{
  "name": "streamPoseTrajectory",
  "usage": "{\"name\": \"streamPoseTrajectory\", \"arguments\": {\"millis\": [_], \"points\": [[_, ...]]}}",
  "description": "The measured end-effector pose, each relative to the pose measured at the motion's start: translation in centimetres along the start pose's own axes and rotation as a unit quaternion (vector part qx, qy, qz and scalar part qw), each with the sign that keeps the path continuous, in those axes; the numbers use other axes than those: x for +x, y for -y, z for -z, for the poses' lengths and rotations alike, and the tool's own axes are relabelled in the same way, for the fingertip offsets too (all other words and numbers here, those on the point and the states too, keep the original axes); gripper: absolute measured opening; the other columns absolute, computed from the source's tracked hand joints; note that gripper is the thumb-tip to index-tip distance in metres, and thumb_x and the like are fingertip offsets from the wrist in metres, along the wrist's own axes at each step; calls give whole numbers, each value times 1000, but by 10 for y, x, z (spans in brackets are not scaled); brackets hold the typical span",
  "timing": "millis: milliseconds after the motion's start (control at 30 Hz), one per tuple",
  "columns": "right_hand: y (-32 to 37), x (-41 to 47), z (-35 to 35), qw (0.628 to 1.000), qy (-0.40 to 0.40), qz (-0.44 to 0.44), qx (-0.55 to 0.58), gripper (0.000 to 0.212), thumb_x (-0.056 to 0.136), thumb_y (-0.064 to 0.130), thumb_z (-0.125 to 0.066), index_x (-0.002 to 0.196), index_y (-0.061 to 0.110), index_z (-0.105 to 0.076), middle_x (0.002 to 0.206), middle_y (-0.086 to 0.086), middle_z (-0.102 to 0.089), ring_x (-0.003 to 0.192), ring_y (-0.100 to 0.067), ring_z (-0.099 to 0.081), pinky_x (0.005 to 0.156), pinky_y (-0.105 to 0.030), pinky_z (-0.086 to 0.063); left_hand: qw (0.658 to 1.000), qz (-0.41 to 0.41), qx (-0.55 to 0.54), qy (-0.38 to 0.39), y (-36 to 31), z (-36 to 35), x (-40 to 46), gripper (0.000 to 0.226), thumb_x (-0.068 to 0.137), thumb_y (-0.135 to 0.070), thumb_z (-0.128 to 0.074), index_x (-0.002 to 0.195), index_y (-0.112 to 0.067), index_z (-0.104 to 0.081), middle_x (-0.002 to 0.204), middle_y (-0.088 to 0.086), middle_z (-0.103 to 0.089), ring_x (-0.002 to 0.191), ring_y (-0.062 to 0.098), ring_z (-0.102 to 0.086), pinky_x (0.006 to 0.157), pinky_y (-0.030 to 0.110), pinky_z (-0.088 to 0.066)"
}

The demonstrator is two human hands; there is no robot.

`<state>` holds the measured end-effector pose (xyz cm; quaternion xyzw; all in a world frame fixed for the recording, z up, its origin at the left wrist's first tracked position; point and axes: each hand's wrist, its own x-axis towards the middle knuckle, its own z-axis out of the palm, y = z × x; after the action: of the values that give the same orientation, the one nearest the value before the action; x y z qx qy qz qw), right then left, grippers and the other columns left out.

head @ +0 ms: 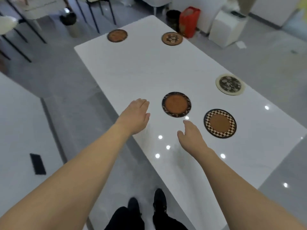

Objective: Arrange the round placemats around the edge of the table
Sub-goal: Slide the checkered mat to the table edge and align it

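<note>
Several round placemats lie on a long white table [149, 72]. A dark-rimmed brown mat [176, 104] sits just ahead of my hands. To its right lies a checker-rimmed brown mat [220, 123]. A cream-rimmed dark patterned mat [230, 84] rests near the right edge. At the far end are a plain brown mat [117, 35] and a patterned brown mat [172, 38]. My left hand [137, 116] hovers open over the table's left edge, left of the dark-rimmed mat. My right hand [191, 136] is open just below that mat, holding nothing.
A second white table [20, 130] stands to the left with a black flat object [37, 164] on it. Chairs with black legs [93, 15] and a bin [69, 20] stand beyond. A red bag [189, 21] and a white box [226, 28] sit on the floor at the far right.
</note>
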<state>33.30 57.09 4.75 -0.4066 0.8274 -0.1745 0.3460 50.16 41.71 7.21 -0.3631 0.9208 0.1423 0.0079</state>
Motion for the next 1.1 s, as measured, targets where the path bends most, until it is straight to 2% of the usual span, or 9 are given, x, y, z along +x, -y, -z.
{"name": "streamPoseTrajectory", "arguments": {"millis": [133,200,267,367,500,633,767,933,1100], "points": [[-32,28,16,991,-72,-97,54,55,96,20,-42,147,3,-28,153,-13,-31,140,-27,-29,113,-37,-24,994,-106,-1,32,-21,-17,76,50,100,-22,-43,144,-1,-37,149,16,-41,137,31,-37,114,35,-23],[-50,44,25,977,-132,-151,78,43,93,17,-41,133,2,-44,136,-17,-47,125,-31,-44,99,-39,-38,988,-139,-24,69,-40,-33,112,49,99,-23,-43,144,-3,-38,149,14,-40,134,30,-39,111,36,-30],[-70,58,34,952,-198,-208,102,27,89,16,-40,111,4,-52,113,-14,-52,104,-32,-52,81,-37,-44,978,-169,-44,112,-63,-53,145,47,99,-23,-42,142,-5,-40,148,12,-40,131,31,-42,108,39,-35],[-103,78,43,907,-280,-302,91,37,90,21,-39,118,2,-54,117,-16,-53,106,-36,-52,89,-44,-46,962,-202,-68,172,-104,-90,181,48,99,-24,-40,143,-8,-38,147,13,-40,127,31,-46,102,41,-41],[-162,107,33,868,-322,-377,34,45,95,33,-38,123,1,-50,119,-21,-52,108,-39,-48,90,-45,-39,959,-188,-121,176,-153,-145,217,42,99,-25,-40,136,-6,-44,134,16,-47,117,33,-50,95,39,-42],[-190,132,2,846,-365,-388,-27,51,95,35,-41,136,5,-41,124,-19,-47,106,-38,-45,92,-46,-35,971,-212,-22,105,-163,-197,226,52,97,-36,-42,141,-8,-42,132,12,-48,109,31,-49,89,41,-43],[-197,142,-8,822,-448,-352,-7,43,88,28,-50,125,7,-48,119,-15,-50,102,-34,-47,88,-43,-34,980,-197,22,-5,-156,-223,219,59,94,-41,-43,143,-9,-43,132,8,-52,101,27,-48,83,41,-40],[-199,139,-4,820,-464,-331,48,27,90,20,-47,115,10,-53,108,-11,-56,97,-30,-50,87,-41,-33,984,-174,11,-20,-158,-224,222,54,92,-40,-47,139,-12,-47,129,7,-52,106,26,-45,87,39,-37],[-202,138,-6,817,-475,-319,70,31,93,19,-38,120,13,-52,99,-3,-61,87,-24,-51,87,-33,-28,981,-190,-32,-39,-154,-228,223,47,90,-33,-54,133,-15,-51,128,5,-52,110,24,-43,90,36,-34]]}}
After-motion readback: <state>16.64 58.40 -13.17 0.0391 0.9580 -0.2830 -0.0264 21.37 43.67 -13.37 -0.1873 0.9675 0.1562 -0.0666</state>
